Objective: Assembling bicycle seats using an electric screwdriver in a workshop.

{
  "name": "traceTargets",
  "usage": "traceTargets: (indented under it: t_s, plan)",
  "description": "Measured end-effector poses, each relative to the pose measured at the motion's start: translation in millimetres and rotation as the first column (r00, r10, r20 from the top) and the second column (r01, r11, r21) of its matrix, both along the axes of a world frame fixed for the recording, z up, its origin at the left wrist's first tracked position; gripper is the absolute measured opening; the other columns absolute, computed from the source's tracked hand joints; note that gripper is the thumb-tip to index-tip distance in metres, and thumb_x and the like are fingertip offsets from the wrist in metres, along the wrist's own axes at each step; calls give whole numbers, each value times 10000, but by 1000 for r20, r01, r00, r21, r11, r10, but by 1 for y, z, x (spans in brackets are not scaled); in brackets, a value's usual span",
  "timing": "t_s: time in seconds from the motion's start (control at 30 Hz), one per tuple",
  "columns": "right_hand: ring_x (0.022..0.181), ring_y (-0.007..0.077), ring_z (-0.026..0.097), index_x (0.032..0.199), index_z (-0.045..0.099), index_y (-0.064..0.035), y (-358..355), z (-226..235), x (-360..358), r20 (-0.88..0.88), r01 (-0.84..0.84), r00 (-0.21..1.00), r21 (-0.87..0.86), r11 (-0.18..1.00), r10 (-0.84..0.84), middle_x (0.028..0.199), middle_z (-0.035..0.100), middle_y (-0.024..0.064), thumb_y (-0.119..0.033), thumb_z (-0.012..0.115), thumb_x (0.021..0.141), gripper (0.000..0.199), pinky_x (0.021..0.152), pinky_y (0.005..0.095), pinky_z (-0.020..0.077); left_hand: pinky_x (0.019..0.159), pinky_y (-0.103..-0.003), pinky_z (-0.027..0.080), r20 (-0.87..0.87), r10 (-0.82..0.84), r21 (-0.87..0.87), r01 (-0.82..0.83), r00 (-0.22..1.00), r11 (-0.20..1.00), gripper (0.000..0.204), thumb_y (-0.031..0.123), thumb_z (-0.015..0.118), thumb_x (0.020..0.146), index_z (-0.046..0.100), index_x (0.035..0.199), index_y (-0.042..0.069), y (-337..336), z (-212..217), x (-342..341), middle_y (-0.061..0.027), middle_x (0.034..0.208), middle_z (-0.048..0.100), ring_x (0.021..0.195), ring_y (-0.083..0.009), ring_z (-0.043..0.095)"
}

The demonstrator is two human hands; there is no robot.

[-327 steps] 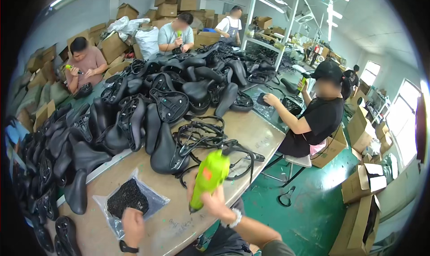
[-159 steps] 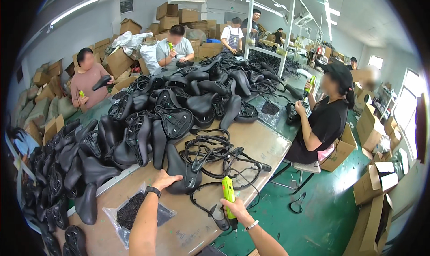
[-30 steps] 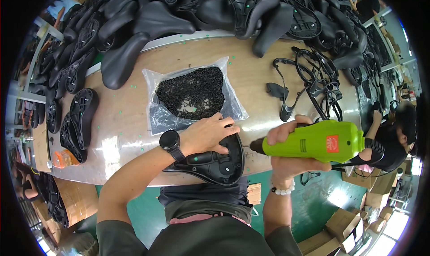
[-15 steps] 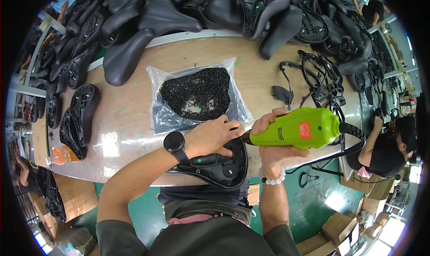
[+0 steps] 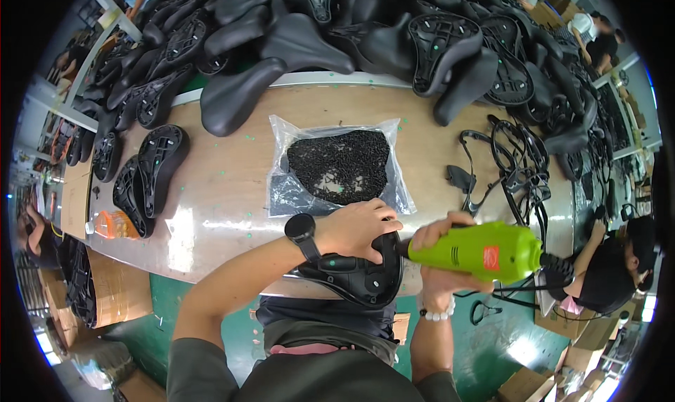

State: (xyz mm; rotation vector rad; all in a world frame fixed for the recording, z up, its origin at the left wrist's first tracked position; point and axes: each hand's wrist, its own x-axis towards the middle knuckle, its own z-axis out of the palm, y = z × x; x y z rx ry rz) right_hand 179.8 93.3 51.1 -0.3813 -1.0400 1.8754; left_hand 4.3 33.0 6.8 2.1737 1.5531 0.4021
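An upturned black bicycle saddle (image 5: 357, 284) lies at the table's near edge, its ribbed underside facing up. My left hand (image 5: 354, 232), with a dark watch on its wrist, grips the far part of the saddle, fingers curled over it. A bright green electric screwdriver (image 5: 467, 251) is in my right hand (image 5: 444, 282), lying roughly level with its dark nose at the saddle's right side. The tip is hidden, so contact with a screw cannot be made out. Just beyond my left hand, a clear plastic bag (image 5: 281, 196) lies open, holding many small black screws (image 5: 337, 164).
Black saddles (image 5: 306, 43) are heaped along the far side. Two upturned saddles (image 5: 160, 164) and an orange container (image 5: 116, 225) sit at the left. Tangled black frames (image 5: 510, 163) lie at the right, near the driver's cable (image 5: 555, 265). A co-worker (image 5: 608, 268) sits far right.
The whole view has shifted, so the table and bag appear farther right and lower. The screwdriver's rear end has dipped from tilting upward to slightly downward. Both hands keep their grips.
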Motion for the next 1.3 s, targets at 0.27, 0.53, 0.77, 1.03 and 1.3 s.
traceTargets:
  t_s: [0.27, 0.53, 0.77, 1.03, 1.3]
  plan:
    - [843, 248, 595, 1279, 468, 7, -45, -9, 6, -30, -240, 970, 24, 970, 241, 911, 610, 155, -407, 746, 787, 700, 761, 368, 479, 901, -419, 446, -88, 795, 460, -683, 601, 567, 300, 310, 705, 795, 691, 969, 66, -27, -33, -82, -77, 1081, 616, 1064, -301, 528]
    - [861, 214, 584, 1364, 367, -33, -53, -22, 5, 208, -149, 975, 323, 934, 84, 960, 611, 127, -365, 813, 764, 818, 807, 361, 464, 812, -388, 450, -66, 688, 412, -608, 723, 679, 141, 202, 646, 856, 690, 918, 84, -24, -43, -80, -63, 963, 590, 959, -268, 529]
    - [714, 292, 583, 1184, 515, 7, -33, 20, 19, -158, 64, 987, 214, 975, -30, 808, 602, 148, -786, 671, 674, 956, 673, 393, 490, 828, -398, 468, 159, 448, 412, -471, 880, 780, 108, 141, 677, 827, 672, 911, 73, -57, 9, -23, -70, 923, 610, 936, -288, 560]
    - [707, 293, 581, 1091, 520, 26, -40, 37, 28, -209, 93, 977, 255, 962, -39, 803, 593, 141, -866, 682, 521, 1070, 677, 400, 494, 909, -359, 440, 178, 177, 404, -236, 968, 884, 166, 208, 696, 813, 650, 903, 77, -62, 24, 51, -16, 961, 598, 1015, -223, 558]
    - [646, 268, 562, 1065, 498, 21, -42, 28, 43, -269, 176, 955, 174, 969, -125, 770, 582, 124, -950, 595, 440, 1158, 626, 388, 491, 954, -377, 431, 145, 92, 345, -137, 985, 928, 292, 255, 682, 814, 627, 1013, 48, -68, 25, 61, -64, 1063, 589, 1083, -249, 538]
